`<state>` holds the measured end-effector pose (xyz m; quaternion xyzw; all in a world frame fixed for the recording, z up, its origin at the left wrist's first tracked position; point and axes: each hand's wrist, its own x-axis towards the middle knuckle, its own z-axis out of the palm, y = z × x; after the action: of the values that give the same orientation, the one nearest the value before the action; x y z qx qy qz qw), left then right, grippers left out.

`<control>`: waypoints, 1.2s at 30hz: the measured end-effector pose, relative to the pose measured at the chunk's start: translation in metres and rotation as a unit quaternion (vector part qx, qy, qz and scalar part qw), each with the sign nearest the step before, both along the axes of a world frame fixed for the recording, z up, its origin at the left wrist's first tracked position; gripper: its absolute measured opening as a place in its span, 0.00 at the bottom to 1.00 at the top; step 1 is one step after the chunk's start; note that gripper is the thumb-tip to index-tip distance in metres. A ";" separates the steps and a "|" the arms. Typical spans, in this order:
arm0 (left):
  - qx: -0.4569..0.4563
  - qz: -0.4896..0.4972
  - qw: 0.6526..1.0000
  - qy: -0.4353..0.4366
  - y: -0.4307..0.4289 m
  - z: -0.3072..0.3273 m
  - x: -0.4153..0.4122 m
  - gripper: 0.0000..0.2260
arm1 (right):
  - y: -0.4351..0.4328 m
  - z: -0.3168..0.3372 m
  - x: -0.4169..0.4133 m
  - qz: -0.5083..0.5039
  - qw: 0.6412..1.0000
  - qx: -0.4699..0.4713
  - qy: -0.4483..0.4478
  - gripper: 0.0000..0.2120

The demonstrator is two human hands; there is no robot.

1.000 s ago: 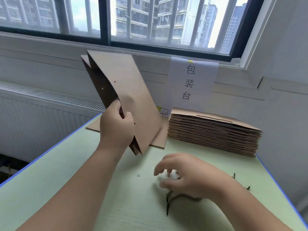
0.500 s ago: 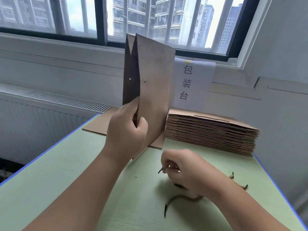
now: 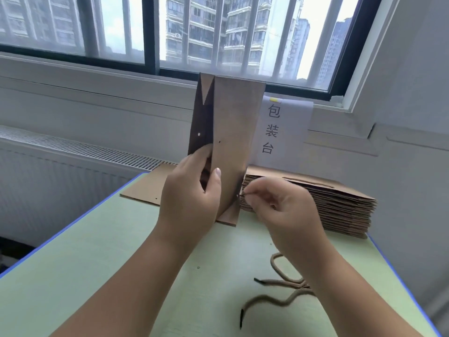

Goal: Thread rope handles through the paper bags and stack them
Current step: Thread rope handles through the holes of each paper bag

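table: pale green, blue-edged; sign: white, hung below window; radiator: left of table

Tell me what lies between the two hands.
Head view: the upright brown paper bag; the left hand grips it, the right hand pinches a rope tip at its edge.

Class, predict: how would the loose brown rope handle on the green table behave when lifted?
The brown rope handle lies in slack curves, so probably floppy. It looks thin, so likely light. Its straight dark tip seems stiffer.
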<state>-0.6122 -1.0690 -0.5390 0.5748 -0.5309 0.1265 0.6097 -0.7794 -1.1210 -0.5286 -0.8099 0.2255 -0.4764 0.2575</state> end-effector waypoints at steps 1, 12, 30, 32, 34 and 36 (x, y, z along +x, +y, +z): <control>-0.003 -0.008 1.000 0.002 0.000 0.001 0.000 0.17 | 0.002 0.007 0.004 0.006 1.000 0.004 -0.026 0.10; 0.000 -0.046 0.999 -0.020 0.010 0.008 -0.007 0.26 | 0.015 0.045 0.053 -0.022 0.989 0.000 -0.144 0.10; -0.106 -0.028 0.993 -0.041 0.032 0.023 -0.021 0.21 | 0.027 0.059 0.045 0.079 0.985 -0.030 -0.152 0.07; -0.109 -0.074 0.991 -0.017 0.032 0.024 -0.022 0.17 | 0.027 0.058 0.044 0.071 0.986 -0.041 -0.145 0.07; -0.111 -0.135 0.985 0.007 0.032 0.023 -0.022 0.13 | 0.026 0.056 0.044 0.055 0.988 -0.057 -0.135 0.05; -0.110 -0.187 0.976 0.023 0.031 0.021 -0.022 0.16 | 0.022 0.054 0.040 0.047 0.989 -0.066 -0.122 0.05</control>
<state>-0.6337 -1.0385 -0.5178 0.3973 -0.5978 0.0545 0.6942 -0.7398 -1.0989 -0.4750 -0.7708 0.1222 -0.5725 0.2514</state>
